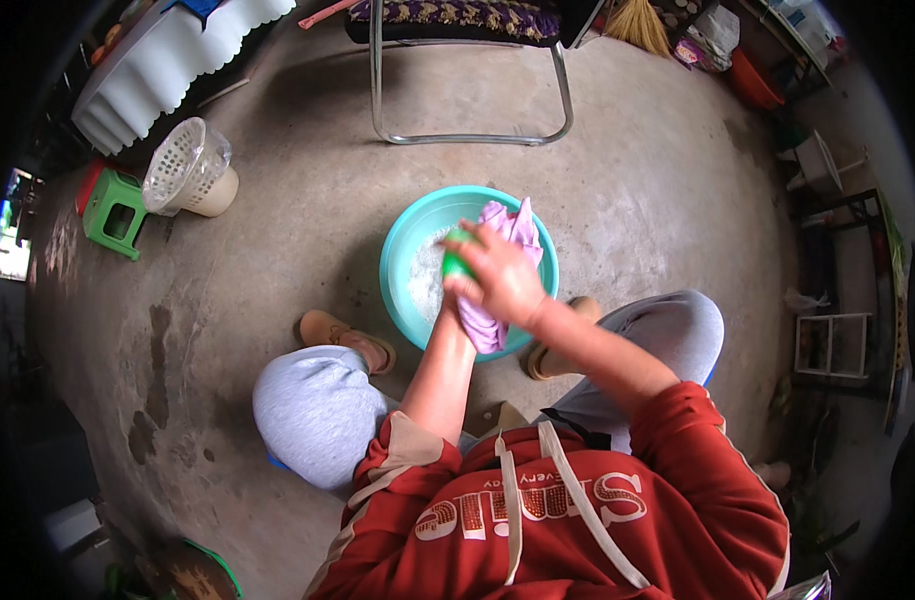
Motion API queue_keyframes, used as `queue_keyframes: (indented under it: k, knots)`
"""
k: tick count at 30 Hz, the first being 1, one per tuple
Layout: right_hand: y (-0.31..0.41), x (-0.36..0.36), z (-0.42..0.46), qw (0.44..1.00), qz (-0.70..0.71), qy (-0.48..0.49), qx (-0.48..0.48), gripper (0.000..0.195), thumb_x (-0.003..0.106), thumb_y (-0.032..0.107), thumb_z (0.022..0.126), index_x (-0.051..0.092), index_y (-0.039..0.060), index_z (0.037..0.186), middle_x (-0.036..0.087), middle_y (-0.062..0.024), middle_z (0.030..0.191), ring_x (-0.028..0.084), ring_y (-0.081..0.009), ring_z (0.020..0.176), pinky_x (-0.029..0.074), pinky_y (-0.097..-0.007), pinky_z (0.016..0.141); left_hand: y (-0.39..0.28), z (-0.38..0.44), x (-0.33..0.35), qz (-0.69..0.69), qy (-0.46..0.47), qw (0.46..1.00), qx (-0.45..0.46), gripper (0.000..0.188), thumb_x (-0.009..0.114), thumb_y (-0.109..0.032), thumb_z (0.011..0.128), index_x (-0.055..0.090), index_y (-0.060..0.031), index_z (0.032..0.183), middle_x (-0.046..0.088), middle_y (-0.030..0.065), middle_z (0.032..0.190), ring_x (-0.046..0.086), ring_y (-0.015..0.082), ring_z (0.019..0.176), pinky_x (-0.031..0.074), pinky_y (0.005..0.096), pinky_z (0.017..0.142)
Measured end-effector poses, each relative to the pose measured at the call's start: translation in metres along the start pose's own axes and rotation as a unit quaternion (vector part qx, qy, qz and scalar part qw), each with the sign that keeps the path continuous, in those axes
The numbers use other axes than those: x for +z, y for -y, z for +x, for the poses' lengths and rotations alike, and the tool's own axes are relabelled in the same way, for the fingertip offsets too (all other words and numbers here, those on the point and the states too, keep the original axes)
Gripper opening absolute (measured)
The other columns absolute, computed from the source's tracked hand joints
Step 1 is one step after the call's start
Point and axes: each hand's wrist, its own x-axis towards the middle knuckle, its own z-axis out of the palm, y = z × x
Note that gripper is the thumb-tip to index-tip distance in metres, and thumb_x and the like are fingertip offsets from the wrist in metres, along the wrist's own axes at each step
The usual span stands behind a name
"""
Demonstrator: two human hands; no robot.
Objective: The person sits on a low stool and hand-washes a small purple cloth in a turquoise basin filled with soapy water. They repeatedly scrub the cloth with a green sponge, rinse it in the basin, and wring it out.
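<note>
A turquoise plastic basin (394, 300) stands on the floor between my feet, with sudsy water (425, 277) in it. Over it, my right hand (508, 279) grips a bright green object (457, 262), perhaps a soap bar or scrubbing brush; motion blur and my fingers obscure its shape. That hand presses the green object near a bunched lilac cloth (484, 326). My left hand (450, 309) is under my right hand and the cloth, mostly hidden, and appears to hold the cloth up. Part of the cloth lies along my left wrist.
Ahead stands a metal-framed chair (472, 139). To the left are a green plastic stool (112, 214), a perforated wastebasket (191, 176) and a table with a white scalloped cloth (154, 82). A straw broom (637, 30) and a red-orange basin (754, 79) sit at the far right.
</note>
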Motion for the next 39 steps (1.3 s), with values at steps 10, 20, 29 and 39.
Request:
queue_keyframes:
  k: [10, 20, 29, 39]
  knots:
    - [-0.043, -0.004, 0.022, 0.988, -0.038, -0.058, 0.14, 0.04, 0.063, 0.035, 0.085, 0.057, 0.0154, 0.119, 0.058, -0.0145, 0.105, 0.06, -0.0355, 0.094, 0.049, -0.0451, 0.08, 0.013, 0.031, -0.055, -0.081, 0.066, 0.993, -0.059, 0.041, 0.035, -0.031, 0.098, 0.043, -0.009, 0.132, 0.051, 0.0122, 0.129, 0.049, 0.025, 0.12, 0.04, 0.0355, 0.104]
    - [-0.008, 0.008, -0.004, 0.998, 0.07, 0.0, -0.002, 0.05, 0.071, 0.031, 0.077, 0.056, 0.0146, 0.121, 0.056, -0.0179, 0.105, 0.057, -0.0363, 0.101, 0.048, -0.0438, 0.086, 0.0, 0.008, 0.014, -0.024, -0.057, 0.998, -0.016, 0.045, 0.037, -0.037, 0.097, 0.044, -0.0101, 0.132, 0.049, 0.0126, 0.131, 0.048, 0.0252, 0.122, 0.04, 0.0389, 0.105]
    - [-0.118, -0.01, -0.006, 0.806, 0.326, -0.276, 0.41, 0.053, 0.053, -0.003, 0.085, 0.041, 0.0134, 0.134, 0.056, -0.0053, 0.084, 0.058, -0.0148, 0.07, 0.049, -0.0295, 0.061, -0.015, 0.022, 0.0, -0.057, -0.134, 0.989, -0.009, 0.051, 0.039, -0.033, 0.092, 0.053, 0.0029, 0.125, 0.061, 0.0181, 0.122, 0.059, 0.0317, 0.111, 0.043, 0.0433, 0.102]
    - [-0.113, 0.0, -0.022, 0.542, 0.725, 0.057, 0.421, 0.044, 0.064, 0.034, 0.091, 0.058, 0.0063, 0.123, 0.063, -0.0081, 0.12, 0.061, -0.0201, 0.108, 0.048, -0.0369, 0.096, -0.009, 0.02, -0.001, 0.124, -0.213, 0.961, -0.124, 0.036, 0.048, -0.029, 0.092, 0.062, -0.0006, 0.108, 0.068, 0.013, 0.106, 0.066, 0.0266, 0.095, 0.05, 0.0398, 0.091]
